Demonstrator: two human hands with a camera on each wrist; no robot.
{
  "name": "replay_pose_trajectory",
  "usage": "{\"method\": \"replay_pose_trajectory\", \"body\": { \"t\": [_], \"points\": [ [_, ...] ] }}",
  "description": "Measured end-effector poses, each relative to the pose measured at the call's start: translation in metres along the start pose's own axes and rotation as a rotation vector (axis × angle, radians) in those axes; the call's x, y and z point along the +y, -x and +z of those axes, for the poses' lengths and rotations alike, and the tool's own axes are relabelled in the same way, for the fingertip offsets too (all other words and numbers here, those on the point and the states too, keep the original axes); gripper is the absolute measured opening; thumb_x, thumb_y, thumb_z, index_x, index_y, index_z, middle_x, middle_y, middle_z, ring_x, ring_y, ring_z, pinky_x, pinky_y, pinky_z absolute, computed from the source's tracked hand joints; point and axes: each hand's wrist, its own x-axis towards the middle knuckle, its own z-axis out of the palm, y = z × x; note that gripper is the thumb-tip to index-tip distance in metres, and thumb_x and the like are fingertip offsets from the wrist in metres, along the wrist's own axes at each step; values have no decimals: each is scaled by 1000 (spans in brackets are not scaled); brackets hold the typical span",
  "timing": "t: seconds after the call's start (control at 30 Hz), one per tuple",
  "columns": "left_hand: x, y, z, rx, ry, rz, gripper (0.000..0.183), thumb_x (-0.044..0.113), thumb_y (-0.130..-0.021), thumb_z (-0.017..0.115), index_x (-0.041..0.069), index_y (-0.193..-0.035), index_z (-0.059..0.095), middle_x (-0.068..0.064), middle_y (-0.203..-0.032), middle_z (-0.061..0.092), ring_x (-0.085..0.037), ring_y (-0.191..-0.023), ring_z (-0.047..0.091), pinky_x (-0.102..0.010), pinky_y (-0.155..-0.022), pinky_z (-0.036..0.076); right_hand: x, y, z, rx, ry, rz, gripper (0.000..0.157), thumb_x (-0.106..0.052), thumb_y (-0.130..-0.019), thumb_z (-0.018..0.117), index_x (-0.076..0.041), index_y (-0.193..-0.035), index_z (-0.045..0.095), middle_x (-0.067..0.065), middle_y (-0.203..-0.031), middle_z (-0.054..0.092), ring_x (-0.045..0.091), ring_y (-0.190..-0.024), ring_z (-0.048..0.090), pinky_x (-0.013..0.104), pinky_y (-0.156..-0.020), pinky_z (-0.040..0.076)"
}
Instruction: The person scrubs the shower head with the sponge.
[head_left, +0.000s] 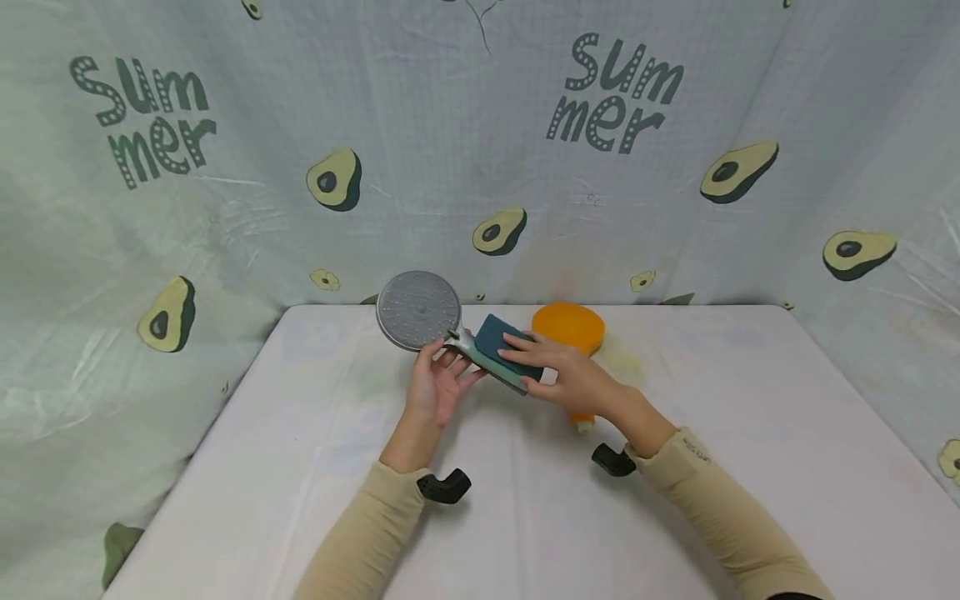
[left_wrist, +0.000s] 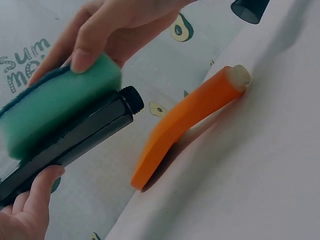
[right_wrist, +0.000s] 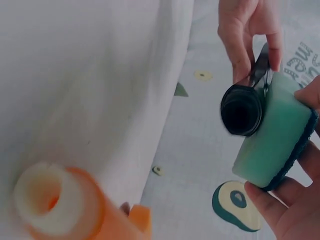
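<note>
My left hand (head_left: 437, 393) grips a grey shower head with a wide round face (head_left: 418, 310), near the neck where the handle begins. The handle slants down to the right, its dark side and threaded end (left_wrist: 132, 100) showing in the left wrist view. My right hand (head_left: 573, 377) holds a sponge (head_left: 495, 337), dark blue on the scouring side and green on the soft side. In the right wrist view the green foam (right_wrist: 275, 132) lies along the handle, with fingers and thumb around the sponge's edges.
Behind my right hand an orange shower head (head_left: 567, 325) lies on the white table (head_left: 315, 517), its pale threaded end towards me. A curtain (head_left: 420, 167) printed with avocados and lettering hangs along the back and sides. Black wrist mounts (head_left: 444, 487) stick out from both sleeves.
</note>
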Motion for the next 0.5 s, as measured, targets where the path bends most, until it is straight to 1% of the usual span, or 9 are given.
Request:
{"method": "replay_pose_trajectory", "body": {
  "t": [0.1, 0.13, 0.2, 0.23, 0.27, 0.33, 0.4, 0.47, 0.5],
  "points": [
    [8, -1, -1, 38, 18, 28, 47, 20, -109, 31, 1, -152, 34, -9, -133, 62, -24, -113, 67, -40, -77, 60, 5, 5, -4, -3, 23, -15, 45, -2, -93, 71, -6, -138, 65, 14, -150, 52, 50, -140, 40, 55, -108, 41],
    [11, -2, -1, 51, 27, 38, 48, 20, -109, 32, 2, -153, 34, -10, -135, 60, -25, -116, 66, -40, -77, 60, 7, 7, -5, -1, 25, -20, 45, -1, -93, 70, -5, -137, 66, 14, -150, 52, 51, -139, 40, 52, -104, 47],
    [14, -2, -1, 71, 37, 55, 48, 20, -109, 32, 3, -153, 34, -10, -137, 60, -27, -120, 64, -41, -79, 60, 9, 10, -7, 10, 31, -32, 45, 0, -92, 71, -4, -136, 66, 15, -149, 53, 52, -138, 41, 50, -99, 51],
    [15, -2, -1, 78, 41, 61, 47, 20, -109, 33, 3, -153, 34, -10, -135, 61, -28, -121, 64, -43, -80, 60, 10, 10, -7, 16, 25, -39, 45, 1, -91, 71, -3, -136, 66, 17, -149, 53, 52, -138, 41, 48, -94, 54],
    [16, -2, -1, 81, 46, 64, 47, 20, -109, 33, 3, -152, 35, -10, -134, 62, -29, -122, 63, -44, -82, 60, 11, 11, -7, 24, 25, -49, 45, 2, -91, 71, -3, -136, 66, 18, -148, 53, 53, -137, 42, 49, -93, 54],
    [15, -2, -2, 79, 56, 65, 45, 19, -109, 33, 4, -151, 35, -9, -129, 64, -30, -123, 62, -47, -85, 58, 10, 10, -6, 37, 36, -63, 45, 1, -91, 72, -3, -135, 67, 19, -147, 54, 53, -136, 42, 50, -94, 54],
    [12, -2, -3, 68, 64, 58, 44, 18, -109, 33, 3, -150, 35, -8, -126, 65, -30, -121, 63, -49, -86, 58, 8, 7, -4, 43, 64, -74, 44, -2, -91, 72, -3, -135, 67, 19, -146, 55, 53, -136, 43, 54, -102, 47],
    [8, -1, -4, 50, 62, 47, 44, 18, -109, 33, 2, -150, 35, -7, -125, 65, -28, -117, 65, -50, -87, 57, 7, 3, 0, 40, 103, -77, 44, -4, -92, 73, -4, -135, 67, 18, -146, 55, 53, -135, 45, 56, -107, 41],
    [6, -1, -4, 40, 58, 42, 44, 18, -109, 32, 2, -150, 35, -7, -125, 65, -27, -115, 66, -49, -87, 57, 5, 1, 1, 34, 122, -72, 44, -6, -92, 73, -5, -136, 66, 18, -146, 55, 52, -135, 45, 56, -107, 41]
  ]
}}
